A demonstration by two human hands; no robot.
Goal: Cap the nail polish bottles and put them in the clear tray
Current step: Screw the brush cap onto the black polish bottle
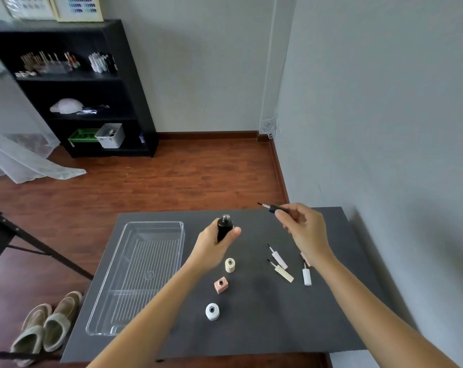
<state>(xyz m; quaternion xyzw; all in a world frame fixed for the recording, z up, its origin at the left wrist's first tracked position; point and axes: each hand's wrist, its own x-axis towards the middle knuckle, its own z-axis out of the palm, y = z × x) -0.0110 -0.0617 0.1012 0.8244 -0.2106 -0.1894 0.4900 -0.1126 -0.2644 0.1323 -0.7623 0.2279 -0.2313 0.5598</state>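
Note:
My left hand [214,247] grips an uncapped black nail polish bottle [224,227] upright above the dark table [251,328]. My right hand [303,229] holds the black brush cap [274,208], its brush tip pointing left, a little right of and above the bottle's neck. Three open bottles stand on the table: cream [230,265], pink [221,285] and white [212,311]. Loose brush caps lie to the right: pale pink [278,258], cream [284,272], white [306,276], and one more partly hidden under my right wrist. The clear tray [142,277] lies at the left with nothing in it.
The table's right side stands near a grey wall. A pair of slippers [47,328] lies on the wooden floor left of the table. A black shelf unit [73,88] stands at the far wall. A black metal frame [25,243] is at the left.

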